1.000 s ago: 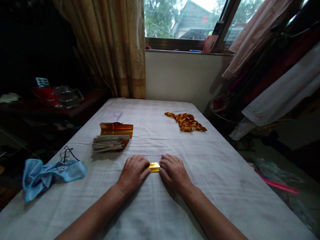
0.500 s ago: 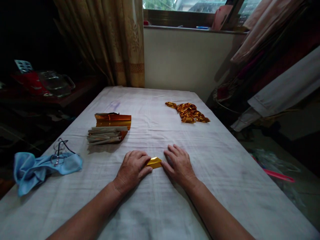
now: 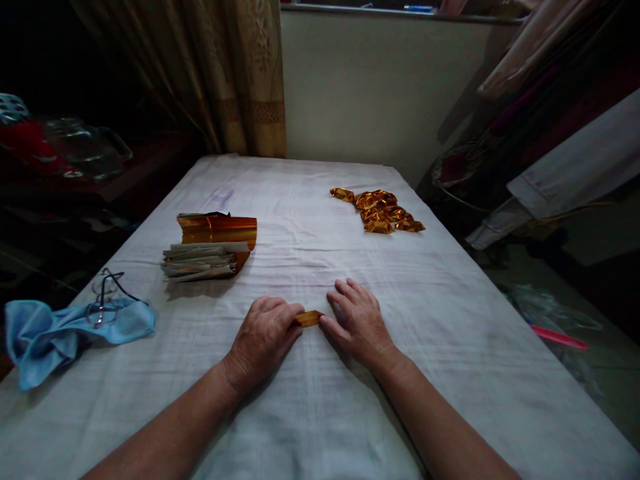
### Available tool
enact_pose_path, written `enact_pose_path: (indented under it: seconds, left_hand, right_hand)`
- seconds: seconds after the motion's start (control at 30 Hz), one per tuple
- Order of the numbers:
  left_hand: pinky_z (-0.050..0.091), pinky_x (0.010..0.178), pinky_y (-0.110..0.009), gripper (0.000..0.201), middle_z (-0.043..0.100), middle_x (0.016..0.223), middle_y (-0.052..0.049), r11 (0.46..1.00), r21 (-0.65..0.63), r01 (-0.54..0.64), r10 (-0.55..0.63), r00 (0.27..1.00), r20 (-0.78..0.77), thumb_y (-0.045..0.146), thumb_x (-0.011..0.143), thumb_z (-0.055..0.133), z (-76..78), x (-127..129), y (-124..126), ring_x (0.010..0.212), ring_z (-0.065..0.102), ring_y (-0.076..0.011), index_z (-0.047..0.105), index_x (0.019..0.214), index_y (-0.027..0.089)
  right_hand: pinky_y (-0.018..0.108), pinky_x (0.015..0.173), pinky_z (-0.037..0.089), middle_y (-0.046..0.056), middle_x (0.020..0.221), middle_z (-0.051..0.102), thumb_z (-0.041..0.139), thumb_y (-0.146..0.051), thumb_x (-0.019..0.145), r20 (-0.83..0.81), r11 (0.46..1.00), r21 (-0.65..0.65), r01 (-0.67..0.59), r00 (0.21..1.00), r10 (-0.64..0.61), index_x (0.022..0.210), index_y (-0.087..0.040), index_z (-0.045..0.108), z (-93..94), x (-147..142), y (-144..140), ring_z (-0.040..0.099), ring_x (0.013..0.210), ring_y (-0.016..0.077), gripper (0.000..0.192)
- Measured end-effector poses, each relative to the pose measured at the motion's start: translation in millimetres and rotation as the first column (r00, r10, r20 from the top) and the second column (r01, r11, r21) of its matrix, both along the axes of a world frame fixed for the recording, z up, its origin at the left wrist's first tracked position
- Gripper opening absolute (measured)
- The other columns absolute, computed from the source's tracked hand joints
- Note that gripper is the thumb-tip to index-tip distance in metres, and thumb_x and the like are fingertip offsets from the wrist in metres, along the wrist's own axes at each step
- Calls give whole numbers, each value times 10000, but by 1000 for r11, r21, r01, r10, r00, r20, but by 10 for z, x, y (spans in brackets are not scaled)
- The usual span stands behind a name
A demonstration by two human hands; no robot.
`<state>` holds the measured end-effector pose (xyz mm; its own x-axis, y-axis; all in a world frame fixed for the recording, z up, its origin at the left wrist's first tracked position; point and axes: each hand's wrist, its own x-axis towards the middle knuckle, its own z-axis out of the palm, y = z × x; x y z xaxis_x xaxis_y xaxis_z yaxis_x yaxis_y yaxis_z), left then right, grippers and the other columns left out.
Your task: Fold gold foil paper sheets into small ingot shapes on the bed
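Note:
A small folded piece of gold foil paper [image 3: 309, 319] lies low on the white sheet between my two hands. My left hand [image 3: 265, 333] pinches its left end between thumb and fingers, hiding that end. At the opposite tip, the thumb of my right hand [image 3: 360, 327] touches the paper, while the other fingers of that hand are spread and stretched forward over the sheet. Farther off to the right sits a pile of folded gold foil pieces [image 3: 383, 212]. A stack of foil-backed paper sheets [image 3: 205, 261], with a curled gold sheet [image 3: 220, 231] behind it, lies to the left.
A blue cloth [image 3: 60, 333] with eyeglasses [image 3: 103, 303] on it lies at the left of the white sheet [image 3: 310, 413]. Beyond the left edge stands a glass jug [image 3: 83, 150]. Clothes [image 3: 575, 173] hang on the right, above a pink handle [image 3: 559, 337].
The gold foil piece looks narrower and darker, its upper face tilted differently. Both hands remain at its ends. The camera view has tipped downward.

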<state>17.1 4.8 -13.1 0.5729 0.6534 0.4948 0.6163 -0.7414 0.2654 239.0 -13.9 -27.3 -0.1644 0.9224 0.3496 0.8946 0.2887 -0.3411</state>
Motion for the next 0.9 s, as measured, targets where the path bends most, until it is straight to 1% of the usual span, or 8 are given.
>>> enact_pose_path:
  seconds: [0.1,0.17,0.3,0.5,0.6,0.7,0.8,0.9]
  left_hand:
    - [442,859,-363,281,681,952,-52,1000,26,11,-11,1000,-9,213,982,533,-17,11,0,875,596,-213,544,1261,179]
    - [437,857,-360,307,696,941,-36,999,25,37,-36,999,-30,241,1006,502,-18,19,0,862,600,-203,528,1308,194]
    - [425,862,-359,268,709,950,-8,999,-7,54,-54,997,-55,281,1004,526,-3,29,-7,866,602,-195,577,1264,241]
    - [442,854,-362,260,695,982,-27,998,25,61,-58,995,-86,235,985,555,31,21,-35,883,600,-194,626,1234,260]
    - [463,841,-359,263,692,964,-31,997,20,71,-69,994,-90,210,981,549,74,29,-52,876,604,-189,644,1221,259]
    - [484,823,-352,226,702,966,-32,995,2,101,-101,992,-78,202,985,535,114,43,-67,873,618,-185,667,1163,246]
    - [498,831,-351,195,711,992,-32,990,0,142,-142,988,-55,201,989,528,118,46,-70,897,634,-180,676,1113,232]
    - [514,831,-356,197,712,989,-28,988,13,153,-152,986,-64,195,981,545,104,32,-44,912,636,-186,670,1128,235]
  right_hand:
    - [563,1055,386,155,1371,591,672,-355,839,22,1000,-21,-4,1000,5,1156,-209,665,20,-6,-1,477,1318,379,349]
    - [562,1062,380,149,1371,591,674,-351,839,12,1000,-24,-5,1000,6,1125,-213,674,21,-7,2,472,1323,376,318]
    - [557,1070,374,152,1369,595,675,-355,841,-3,1000,-28,-10,1000,9,1100,-203,678,12,-3,5,466,1332,373,301]
    - [576,1086,357,175,1417,549,679,-382,827,15,998,-63,-13,1000,14,1211,-191,633,25,10,-9,429,1363,382,431]
    - [578,1091,349,174,1420,547,690,-363,815,-9,997,-77,-31,1000,30,1169,-194,649,31,14,-11,417,1376,381,395]
    - [588,1097,334,175,1426,542,700,-329,789,-34,995,-91,-50,998,47,1138,-194,657,26,31,-14,403,1387,382,376]
    - [606,1109,309,163,1457,516,677,-284,768,-65,990,-115,-84,995,77,1171,-204,642,22,86,-22,376,1411,373,412]
    - [601,1125,301,135,1478,502,598,-202,764,-135,979,-116,-165,980,149,1261,-217,593,37,160,-25,360,1431,337,497]
